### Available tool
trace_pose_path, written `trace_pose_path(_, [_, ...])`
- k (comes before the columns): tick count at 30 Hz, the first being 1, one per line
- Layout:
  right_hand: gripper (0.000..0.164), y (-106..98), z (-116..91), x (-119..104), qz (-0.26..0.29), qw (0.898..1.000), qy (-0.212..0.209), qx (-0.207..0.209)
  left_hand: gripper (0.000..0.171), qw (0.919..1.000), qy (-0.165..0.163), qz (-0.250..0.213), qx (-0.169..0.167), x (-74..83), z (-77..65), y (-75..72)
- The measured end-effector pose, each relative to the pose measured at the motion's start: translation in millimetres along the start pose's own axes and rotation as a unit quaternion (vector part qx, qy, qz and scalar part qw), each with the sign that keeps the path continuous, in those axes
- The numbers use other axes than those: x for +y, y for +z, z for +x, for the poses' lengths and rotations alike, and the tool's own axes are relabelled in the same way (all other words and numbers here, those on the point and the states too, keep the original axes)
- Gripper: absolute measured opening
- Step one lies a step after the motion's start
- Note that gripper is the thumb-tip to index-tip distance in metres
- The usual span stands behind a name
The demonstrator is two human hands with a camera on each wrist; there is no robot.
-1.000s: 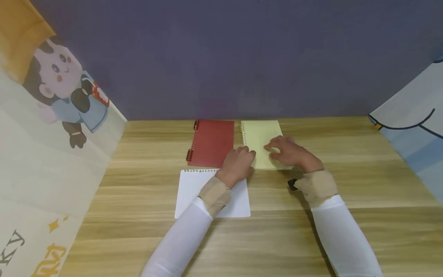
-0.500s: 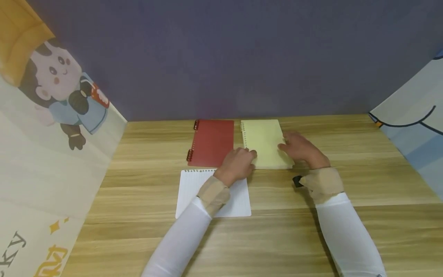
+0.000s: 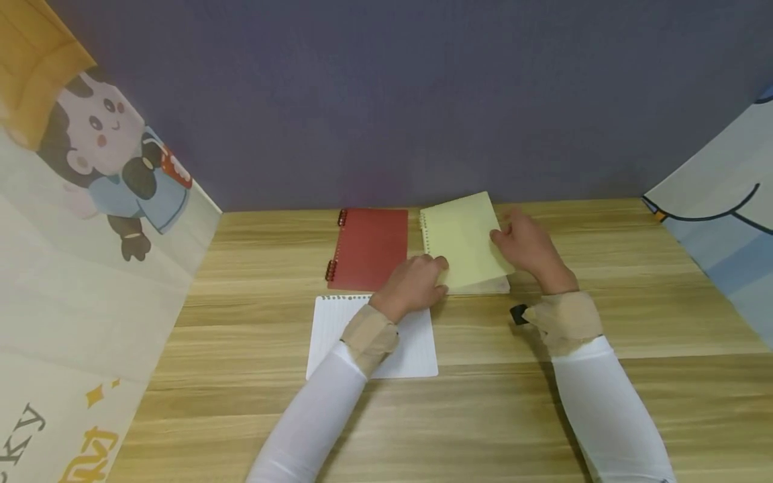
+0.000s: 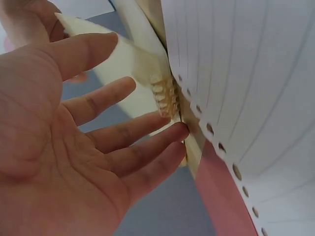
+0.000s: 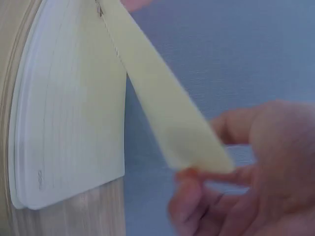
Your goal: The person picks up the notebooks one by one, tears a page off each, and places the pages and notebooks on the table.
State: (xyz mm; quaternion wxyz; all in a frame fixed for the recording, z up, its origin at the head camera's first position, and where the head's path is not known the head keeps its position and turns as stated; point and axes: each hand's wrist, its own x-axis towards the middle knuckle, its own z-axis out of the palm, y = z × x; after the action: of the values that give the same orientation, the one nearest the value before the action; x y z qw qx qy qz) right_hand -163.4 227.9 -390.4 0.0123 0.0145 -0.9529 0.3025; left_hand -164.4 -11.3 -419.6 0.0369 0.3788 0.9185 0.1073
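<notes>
A spiral notebook with a pale yellow cover (image 3: pixel 464 235) lies at the back of the table, its binding along the left. My right hand (image 3: pixel 531 248) pinches the cover's right edge and holds it lifted and tilted. Lined pages (image 5: pixel 74 113) show under it in the right wrist view. At the notebook's lower left corner rests my left hand (image 3: pixel 413 285). Its fingers (image 4: pixel 138 152) are spread and fairly straight in the left wrist view, tips beside the binding rings (image 4: pixel 162 93).
Left of the notebook lies a red ring-bound notebook (image 3: pixel 371 248). A white lined pad (image 3: pixel 338 342) with holes along its top edge is under my left forearm. A dark panel (image 3: pixel 386 100) stands behind the wooden table (image 3: pixel 495 416), with printed walls at both sides.
My right hand has moved from over the yellow cover to its right edge and raised that cover off the pages. The left hand has stayed nearly in place.
</notes>
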Motion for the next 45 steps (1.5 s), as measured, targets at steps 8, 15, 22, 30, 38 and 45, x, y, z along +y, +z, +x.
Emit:
trace_pose_path(8, [0.049,8.1,0.2,-19.4,0.147,0.98,-0.112,0.068,0.045,0.9968,-0.018,-0.058,0.051,-11.9,-1.7,-11.8])
trace_pose_path(15, [0.049,16.1,-7.3,-48.9,0.209,0.961,-0.179,0.004,0.05,0.9823,-0.014,-0.136,0.128,-21.3,-3.3,-29.1])
trace_pose_path(22, [0.047,44.9,0.2,-46.7,0.184,0.957,-0.208,-0.083,0.052,0.9595,-0.023,-0.181,0.215,-29.9,-8.9,-46.8])
trace_pose_path(30, [0.05,62.4,0.1,-47.4,0.083,0.963,-0.222,-0.129,0.048,0.9447,-0.05,-0.201,0.255,-46.2,-19.1,-63.7])
trace_pose_path(38, [0.053,69.6,1.7,-46.3,0.053,0.961,-0.22,-0.156,0.054,0.9538,-0.068,-0.161,0.244,-62.4,-26.1,-69.4])
trace_pose_path(45, [0.054,69.2,5.1,-43.2,0.036,0.961,-0.22,-0.164,0.054,0.9618,-0.133,-0.126,0.203,-74.7,-32.6,-71.6])
